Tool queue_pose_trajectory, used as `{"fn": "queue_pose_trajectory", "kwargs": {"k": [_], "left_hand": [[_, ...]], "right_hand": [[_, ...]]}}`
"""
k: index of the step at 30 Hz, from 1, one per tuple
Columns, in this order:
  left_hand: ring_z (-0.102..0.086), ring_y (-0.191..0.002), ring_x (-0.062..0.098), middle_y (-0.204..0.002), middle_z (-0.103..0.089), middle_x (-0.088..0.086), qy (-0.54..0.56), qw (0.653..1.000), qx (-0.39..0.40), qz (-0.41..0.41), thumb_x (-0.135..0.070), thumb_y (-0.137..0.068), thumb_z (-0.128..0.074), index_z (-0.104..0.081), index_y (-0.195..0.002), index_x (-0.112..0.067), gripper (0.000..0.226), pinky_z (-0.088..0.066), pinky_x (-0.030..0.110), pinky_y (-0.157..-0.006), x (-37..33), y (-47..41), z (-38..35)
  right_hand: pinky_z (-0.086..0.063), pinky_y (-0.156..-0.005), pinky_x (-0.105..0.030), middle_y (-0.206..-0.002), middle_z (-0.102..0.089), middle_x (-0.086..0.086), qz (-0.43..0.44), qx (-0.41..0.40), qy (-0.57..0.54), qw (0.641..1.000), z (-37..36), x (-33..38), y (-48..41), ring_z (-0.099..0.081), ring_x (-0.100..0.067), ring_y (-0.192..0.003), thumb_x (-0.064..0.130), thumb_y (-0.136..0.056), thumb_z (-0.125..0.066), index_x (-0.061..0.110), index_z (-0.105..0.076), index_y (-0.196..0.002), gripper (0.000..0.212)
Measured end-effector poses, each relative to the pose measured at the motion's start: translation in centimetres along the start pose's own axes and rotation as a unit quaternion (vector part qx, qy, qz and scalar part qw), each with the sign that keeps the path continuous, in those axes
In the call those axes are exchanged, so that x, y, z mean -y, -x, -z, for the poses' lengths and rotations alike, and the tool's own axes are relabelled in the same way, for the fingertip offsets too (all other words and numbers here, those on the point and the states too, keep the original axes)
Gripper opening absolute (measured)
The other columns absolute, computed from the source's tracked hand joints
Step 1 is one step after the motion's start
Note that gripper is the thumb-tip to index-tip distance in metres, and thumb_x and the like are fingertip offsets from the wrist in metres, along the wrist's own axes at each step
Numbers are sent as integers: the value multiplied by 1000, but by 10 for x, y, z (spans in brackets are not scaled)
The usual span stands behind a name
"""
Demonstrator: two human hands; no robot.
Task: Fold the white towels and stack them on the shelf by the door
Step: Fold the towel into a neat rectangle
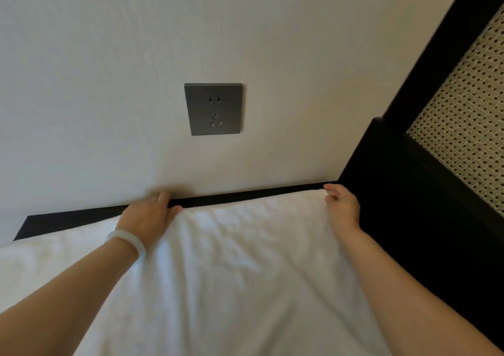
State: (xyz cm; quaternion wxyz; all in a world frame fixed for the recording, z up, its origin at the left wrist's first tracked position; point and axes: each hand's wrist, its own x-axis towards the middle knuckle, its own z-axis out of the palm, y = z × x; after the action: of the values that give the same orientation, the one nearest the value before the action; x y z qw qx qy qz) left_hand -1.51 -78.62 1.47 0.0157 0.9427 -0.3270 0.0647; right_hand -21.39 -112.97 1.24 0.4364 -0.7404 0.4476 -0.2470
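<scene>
A white towel (231, 260) lies spread over a black surface (81, 217) that runs along the wall. My left hand (148, 216) grips the towel's far edge near its middle, fingers curled over the fold. At the far right corner my right hand (342, 205) pinches the same edge, close to the black frame. Both forearms stretch forward over the cloth. A pale bangle (128, 239) circles my left wrist. The towel's near part runs out of the bottom of the view.
The cream wall (109, 82) stands directly behind the towel and carries a grey power socket (214, 109). A black wooden frame (409, 192) with a woven cane panel (469, 115) closes off the right side.
</scene>
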Motion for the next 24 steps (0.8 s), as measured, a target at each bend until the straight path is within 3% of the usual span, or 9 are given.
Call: {"fn": "queue_pose_trajectory", "kwargs": {"k": [2,4,6,9,12,15,18,21,24], "left_hand": [[-59,-73,37,-83,-60,16,-17,998,-58,-15,-29,-87,-70,-61,-92,-4,27,-49,46,-65,-13,5,-4],[-59,-84,37,-95,-62,17,2,997,-79,-22,-35,-90,-56,-65,-102,-3,35,-41,47,-79,-45,21,-7],[-62,-106,37,-118,-64,16,45,997,-38,-50,-44,-93,-36,-64,-121,-7,55,-32,49,-96,-75,38,-18],[-30,-145,27,-158,-31,5,51,996,55,-40,-61,-96,-6,-35,-151,-28,70,-9,53,-112,-84,49,-28],[16,-147,16,-160,18,-8,44,993,96,-47,-67,-74,36,10,-152,-41,87,7,54,-118,-71,47,-35],[-6,-150,26,-164,-10,1,60,995,83,-20,-65,-87,21,-16,-155,-32,85,-6,56,-117,-82,54,-20],[-38,-140,33,-153,-40,7,69,994,72,-33,-56,-100,-11,-46,-146,-24,66,-17,59,-108,-104,91,-18],[-31,-144,27,-156,-37,4,66,994,56,-61,-54,-101,-12,-41,-148,-26,62,-20,58,-109,-102,125,-21],[-28,-143,26,-154,-39,7,56,997,46,-35,-54,-101,-11,-41,-148,-23,63,-21,55,-110,-98,131,-24]], "right_hand": [[-40,-108,-40,-132,-59,-14,100,-24,117,988,-6,6,9,-53,-31,-123,2,-96,-52,7,-58,-130,35],[-32,-114,-44,-140,-53,-16,251,2,217,943,-20,9,26,-47,-33,-132,10,-96,-49,3,-54,-135,39],[-22,-120,-40,-152,-42,-13,334,118,278,893,-34,1,43,-37,-28,-142,34,-100,-35,7,-47,-144,53],[7,-122,-28,-165,-3,7,323,231,380,835,-30,-17,35,0,-9,-152,66,-90,-1,25,-13,-158,80],[10,-122,-34,-166,-1,5,250,188,455,833,-21,-11,10,6,-9,-152,65,-86,9,22,-5,-159,86],[9,-122,-41,-165,-16,-4,247,130,462,842,-32,4,28,-5,-17,-153,61,-82,12,12,-21,-157,95],[7,-122,-32,-165,-11,1,324,218,407,826,-28,-12,57,-6,-13,-153,65,-90,2,15,-21,-157,87],[8,-123,-36,-166,1,2,225,170,465,839,-7,-21,32,3,-12,-153,60,-94,-2,17,-8,-159,78],[-3,-123,-46,-163,-19,-12,192,75,477,854,-2,-1,36,-13,-24,-152,49,-102,-18,5,-23,-155,70]]}}
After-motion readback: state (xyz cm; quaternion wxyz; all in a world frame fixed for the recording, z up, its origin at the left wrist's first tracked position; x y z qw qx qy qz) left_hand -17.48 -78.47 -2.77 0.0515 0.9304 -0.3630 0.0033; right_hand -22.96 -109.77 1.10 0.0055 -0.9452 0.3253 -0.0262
